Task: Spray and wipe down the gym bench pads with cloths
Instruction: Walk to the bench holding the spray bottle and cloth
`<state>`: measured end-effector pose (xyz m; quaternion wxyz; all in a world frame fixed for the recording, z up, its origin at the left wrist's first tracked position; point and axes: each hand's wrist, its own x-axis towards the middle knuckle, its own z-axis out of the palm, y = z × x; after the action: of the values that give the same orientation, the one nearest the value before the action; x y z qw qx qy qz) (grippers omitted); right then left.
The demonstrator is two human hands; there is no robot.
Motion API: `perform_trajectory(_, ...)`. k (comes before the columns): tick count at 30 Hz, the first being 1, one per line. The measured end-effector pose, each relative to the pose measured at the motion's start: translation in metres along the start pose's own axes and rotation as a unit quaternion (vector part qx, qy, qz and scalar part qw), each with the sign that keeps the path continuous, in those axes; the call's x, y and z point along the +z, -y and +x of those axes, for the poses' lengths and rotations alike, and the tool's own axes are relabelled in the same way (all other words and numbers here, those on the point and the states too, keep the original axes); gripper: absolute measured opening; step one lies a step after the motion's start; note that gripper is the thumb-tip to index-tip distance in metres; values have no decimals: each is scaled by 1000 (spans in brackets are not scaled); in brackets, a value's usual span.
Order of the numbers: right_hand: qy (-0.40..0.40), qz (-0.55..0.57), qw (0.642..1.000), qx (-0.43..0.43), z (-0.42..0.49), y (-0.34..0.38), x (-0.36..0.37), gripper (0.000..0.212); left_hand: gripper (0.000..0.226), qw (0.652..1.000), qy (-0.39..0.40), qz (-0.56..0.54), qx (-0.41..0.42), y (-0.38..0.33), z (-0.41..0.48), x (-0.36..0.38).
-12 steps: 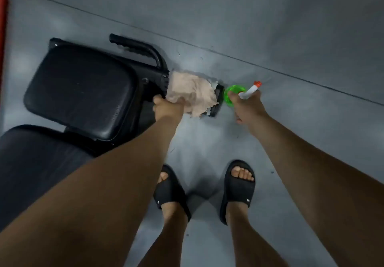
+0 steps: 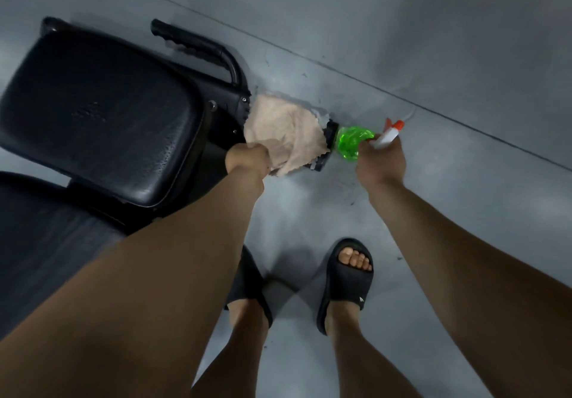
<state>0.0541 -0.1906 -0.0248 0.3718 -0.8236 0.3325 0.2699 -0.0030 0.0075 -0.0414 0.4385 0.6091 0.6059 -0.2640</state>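
Head view: left hand (image 2: 247, 159) at frame centre, fingers clenched on a beige cloth (image 2: 284, 137) draped over the bench's black foot; right hand (image 2: 382, 162) grasps a green spray bottle (image 2: 351, 143) just right; black seat pad (image 2: 96, 118) fills upper left.

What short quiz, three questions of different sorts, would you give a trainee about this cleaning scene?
1. True or false: the left hand holds the cloth.
2. Which colour is the bottle in the right hand? A red, B green, C blue.
3. Fill in: the cloth lies over the bench's ___, not on the pad.

Key: 1 true. 2 B. 3 frame end.
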Motion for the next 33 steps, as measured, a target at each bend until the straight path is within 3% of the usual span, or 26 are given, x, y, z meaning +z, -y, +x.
perform_trajectory(1, 0, -18, 1000, 0, -7, 3, -7, 59, 16, 996, -9, -89, -16, -1, -15, -5)
perform_trajectory(3, 6, -54, 999, 3, -30, 12, -23, 51, 7, 991, -25, -133, 17, 5, -53, -19)
perform_trajectory(12, 67, -175, 981, -48, -195, 58, -112, 46, 18, 988, 69, -129, 55, 41, -241, -129)
perform_trajectory(19, 111, -256, 948, -151, -330, 95, -169, 37, 18, 975, 41, -216, 32, 60, -361, -235)
perform_trajectory(24, 145, -273, 923, -230, -421, 126, -196, 26, 35, 969, 9, -245, 3, 75, -433, -300)
perform_trajectory(27, 195, -290, 892, -288, -465, 140, -208, 22, 41, 958, -48, -281, 26, 94, -478, -329)
perform_trajectory(29, 215, -310, 864, -333, -485, 149, -214, 23, 29, 954, -98, -277, 54, 112, -505, -346)
perform_trajectory(33, 279, -362, 776, -435, -534, 164, -232, 23, 19, 910, -206, -356, 49, 174, -570, -370)
